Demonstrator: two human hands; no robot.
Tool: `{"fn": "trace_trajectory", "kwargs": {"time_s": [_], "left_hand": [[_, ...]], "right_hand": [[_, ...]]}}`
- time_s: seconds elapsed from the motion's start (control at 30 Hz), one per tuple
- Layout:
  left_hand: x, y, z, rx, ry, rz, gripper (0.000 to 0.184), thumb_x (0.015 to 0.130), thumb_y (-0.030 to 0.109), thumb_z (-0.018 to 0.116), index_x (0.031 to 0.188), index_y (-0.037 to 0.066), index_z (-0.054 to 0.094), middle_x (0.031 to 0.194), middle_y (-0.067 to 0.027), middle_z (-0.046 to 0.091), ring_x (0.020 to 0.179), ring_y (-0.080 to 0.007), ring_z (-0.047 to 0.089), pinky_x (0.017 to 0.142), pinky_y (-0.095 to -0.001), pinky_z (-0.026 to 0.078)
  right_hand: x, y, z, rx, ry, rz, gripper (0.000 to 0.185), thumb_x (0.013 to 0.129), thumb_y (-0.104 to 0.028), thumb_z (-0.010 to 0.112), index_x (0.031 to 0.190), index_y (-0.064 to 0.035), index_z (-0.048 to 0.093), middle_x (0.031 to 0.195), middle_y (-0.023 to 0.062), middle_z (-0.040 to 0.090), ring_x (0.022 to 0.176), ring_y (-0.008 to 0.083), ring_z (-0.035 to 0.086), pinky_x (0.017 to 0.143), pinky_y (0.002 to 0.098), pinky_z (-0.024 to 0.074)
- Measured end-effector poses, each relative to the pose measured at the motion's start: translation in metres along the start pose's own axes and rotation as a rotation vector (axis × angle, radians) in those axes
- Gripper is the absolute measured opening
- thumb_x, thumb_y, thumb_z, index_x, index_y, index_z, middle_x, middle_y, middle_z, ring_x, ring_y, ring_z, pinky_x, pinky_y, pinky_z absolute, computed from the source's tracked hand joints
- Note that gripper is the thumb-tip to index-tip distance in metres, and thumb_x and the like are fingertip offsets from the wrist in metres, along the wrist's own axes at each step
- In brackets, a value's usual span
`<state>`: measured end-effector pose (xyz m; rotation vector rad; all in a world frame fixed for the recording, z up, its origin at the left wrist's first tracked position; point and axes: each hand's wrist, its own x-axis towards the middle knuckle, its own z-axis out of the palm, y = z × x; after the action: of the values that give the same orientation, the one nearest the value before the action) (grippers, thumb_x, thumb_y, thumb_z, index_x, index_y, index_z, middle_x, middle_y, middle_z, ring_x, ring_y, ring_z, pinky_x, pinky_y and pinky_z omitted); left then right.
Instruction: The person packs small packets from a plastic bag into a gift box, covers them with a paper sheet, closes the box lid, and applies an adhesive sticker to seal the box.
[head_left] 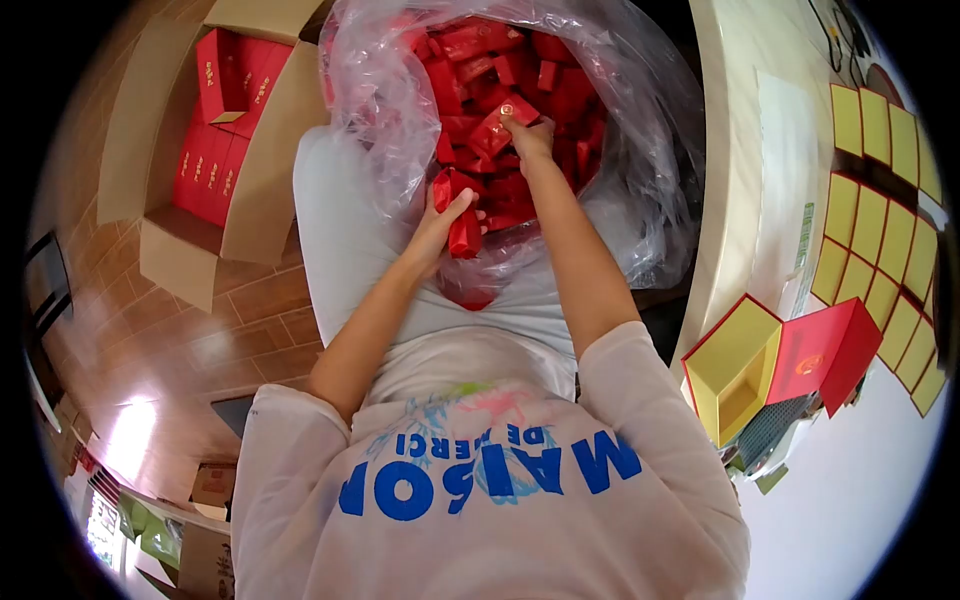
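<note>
My left hand (437,228) is closed round a small red packet (464,238) with a shiny, folded surface, above the near side of a clear plastic bag (385,120). Farther forward, over the bag's opening, my right hand (532,140) grips another red packet (505,122), with a round gold emblem facing up. Its thumb lies on top; the other fingers are partly hidden. Beneath both hands, the bag holds a heap of similar red packets (480,40). The bag stands in front of my lap, its edge folded outward.
To the left, an open cardboard box (255,190) holds red boxes (207,170) with gold lettering. On the right, a pale table (722,190) bears an open red box with yellow lining (735,375) and rows of yellow-faced, red-edged pieces (868,215). Wooden flooring (250,350) shows at left.
</note>
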<state>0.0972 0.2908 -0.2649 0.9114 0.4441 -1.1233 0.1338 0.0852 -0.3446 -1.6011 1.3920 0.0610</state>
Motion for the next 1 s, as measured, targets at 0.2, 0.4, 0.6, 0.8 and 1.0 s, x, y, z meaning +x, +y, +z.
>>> {"fn": "trace_trajectory", "kwargs": {"time_s": [0.2,0.4,0.6,0.8,1.0], "left_hand": [[0.006,0.002,-0.006,-0.050,0.015,0.008,0.055,0.088,0.024,0.069,0.129,0.011,0.036,0.112,-0.0070,0.052,0.098,-0.0183,0.058,0.080,-0.0349,0.055],[0.006,-0.010,0.001,0.203,0.075,0.401,0.074,0.084,0.016,0.072,0.142,0.009,0.027,0.126,-0.0099,0.048,0.105,-0.0181,0.056,0.088,-0.0350,0.051],[-0.016,-0.002,0.003,0.092,-0.033,0.235,0.061,0.088,0.021,0.067,0.138,0.007,0.035,0.126,-0.0101,0.052,0.107,-0.0186,0.057,0.094,-0.0349,0.047],[-0.035,0.005,-0.001,-0.114,-0.162,-0.212,0.048,0.094,0.041,0.053,0.128,0.007,0.050,0.111,-0.0096,0.064,0.092,-0.0189,0.066,0.078,-0.0350,0.056],[-0.048,0.006,-0.003,-0.167,-0.281,-0.275,0.055,0.091,0.046,0.056,0.130,0.007,0.048,0.111,-0.0101,0.064,0.092,-0.0207,0.066,0.079,-0.0364,0.057]], "right_hand": [[-0.066,-0.022,-0.044,0.489,-0.300,0.097,0.046,0.088,-0.013,0.065,0.125,0.0033,0.043,0.110,0.0164,0.058,0.077,0.0212,0.061,0.069,0.0320,0.0527],[-0.145,0.033,-0.070,0.872,-0.607,0.346,0.017,0.091,-0.005,0.057,0.107,-0.0024,0.051,0.080,0.0078,0.060,0.067,0.0147,0.057,0.058,0.0262,0.0474],[-0.196,0.034,-0.092,0.449,-0.711,0.255,0.027,0.086,-0.013,0.068,0.105,-0.0070,0.049,0.072,0.0018,0.056,0.055,0.0094,0.052,0.051,0.0217,0.0389],[-0.192,-0.001,-0.108,-0.079,-0.155,-0.783,0.077,0.066,-0.030,0.085,0.127,-0.0019,0.046,0.102,0.0127,0.059,0.094,0.0260,0.056,0.082,0.0364,0.0446],[-0.197,-0.014,-0.099,-0.225,-0.300,-0.950,0.068,0.072,-0.027,0.081,0.130,-0.0075,0.053,0.121,0.0172,0.057,0.113,0.0331,0.052,0.098,0.0405,0.0402]]}}
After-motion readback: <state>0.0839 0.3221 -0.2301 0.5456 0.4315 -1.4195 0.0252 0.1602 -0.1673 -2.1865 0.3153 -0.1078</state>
